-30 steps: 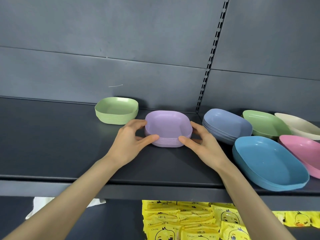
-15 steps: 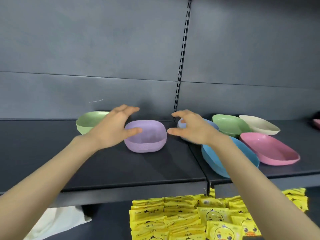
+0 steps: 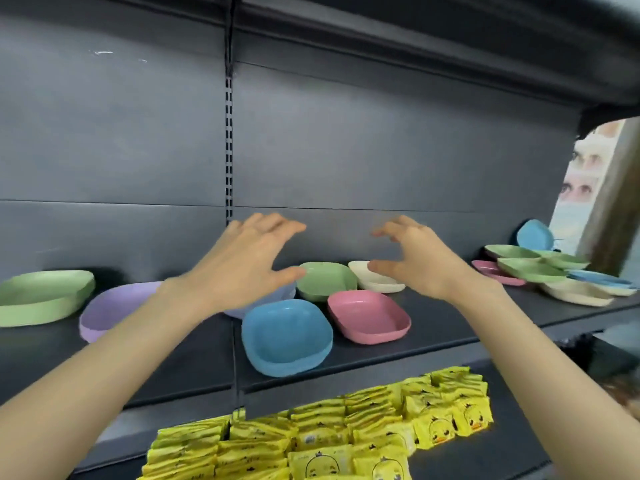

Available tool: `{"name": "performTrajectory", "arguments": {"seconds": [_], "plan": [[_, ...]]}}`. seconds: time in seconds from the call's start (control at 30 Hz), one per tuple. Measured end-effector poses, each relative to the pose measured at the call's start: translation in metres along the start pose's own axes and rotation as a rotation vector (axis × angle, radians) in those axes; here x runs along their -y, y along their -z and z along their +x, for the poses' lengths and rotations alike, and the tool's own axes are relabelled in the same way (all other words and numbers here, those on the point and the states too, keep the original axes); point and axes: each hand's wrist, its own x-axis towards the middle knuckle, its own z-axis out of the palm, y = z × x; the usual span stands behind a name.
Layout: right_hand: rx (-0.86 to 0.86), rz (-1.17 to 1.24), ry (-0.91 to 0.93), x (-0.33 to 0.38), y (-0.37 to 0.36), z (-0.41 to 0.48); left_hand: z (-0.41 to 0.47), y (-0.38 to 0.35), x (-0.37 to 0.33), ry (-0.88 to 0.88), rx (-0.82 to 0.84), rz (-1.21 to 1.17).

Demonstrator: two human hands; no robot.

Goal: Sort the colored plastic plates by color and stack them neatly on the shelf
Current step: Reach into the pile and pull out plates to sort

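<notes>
Two hands spread, empty, left hand [image 3: 242, 268], right hand [image 3: 422, 265], shallow rounded-square plates [image 3: 287, 336], blue, pink, green, cream

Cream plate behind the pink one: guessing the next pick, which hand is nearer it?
Right. The right hand hovers with its thumb over the cream plate; the left hand hovers farther left, past the green plate.

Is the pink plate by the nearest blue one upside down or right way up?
Right way up. The pink plate sits on the shelf with its hollow side facing up.
</notes>
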Motion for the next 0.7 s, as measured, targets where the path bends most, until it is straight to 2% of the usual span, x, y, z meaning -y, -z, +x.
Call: {"name": "performTrajectory", "arguments": {"seconds": [0.3, 0.7], "plan": [[0.043, -0.101, -0.070, -0.131, 0.046, -0.065, 0.053, -0.056, -0.131, -0.029, 0.059, -0.029], [0.003, -0.130, -0.142, -0.301, 0.058, -0.043, 0.185, -0.152, -0.218, -0.111, 0.103, -0.122]]}}
